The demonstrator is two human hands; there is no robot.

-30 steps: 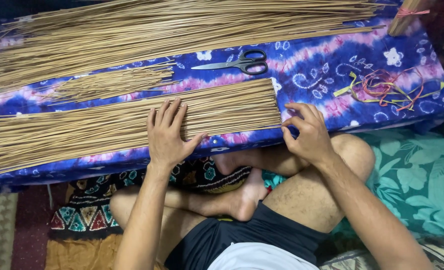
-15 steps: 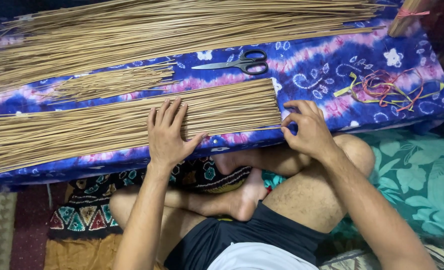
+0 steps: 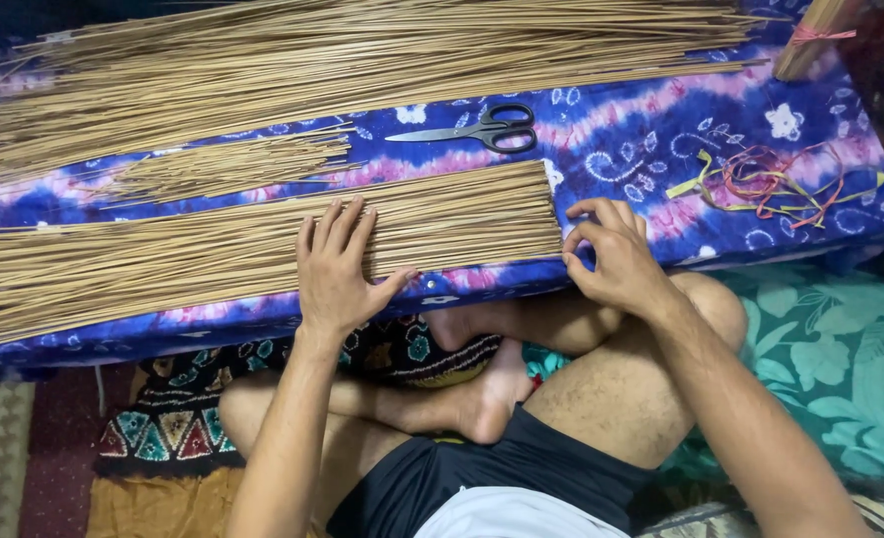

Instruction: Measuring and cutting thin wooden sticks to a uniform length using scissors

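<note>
Currently the left hand (image 3: 337, 271) lies flat, palm down, fingers spread and extended, pressing on the near bundle of thin tan sticks (image 3: 213, 254); it grips nothing, thumb angled out toward the near edge of the bundle. Right hand (image 3: 616, 257) sits at the bundle's squared-off right end, fingers curled, thumb and forefinger pinched close together right by the stick tips. Cannot tell whether a stick is actually held in that pinch.

Near bundle runs left to right across the front of the blue and purple tie-dye cloth (image 3: 621, 139), ends roughly flush on the right, fanning slightly toward the left edge of view. Cloth covers a low worktop just in front of the person's crossed legs.

Behind the left hand: a smaller loose clump of sticks (image 3: 223, 169), lying apart from the near bundle. Further back, a large pile of longer sticks (image 3: 362, 60) spans almost the full width of the cloth.

Black-handled scissors (image 3: 477, 131) lie closed between the near bundle and the back pile, blades pointing left. Right of the right hand, well apart, a tangle of coloured rubber bands (image 3: 771, 179) in yellow, red and green. Top right corner: the end of a tied stick bundle (image 3: 806, 40) with a red band round it.

Person sits cross-legged, bare feet, dark shorts; patterned mat and teal floral fabric under the legs.
</note>
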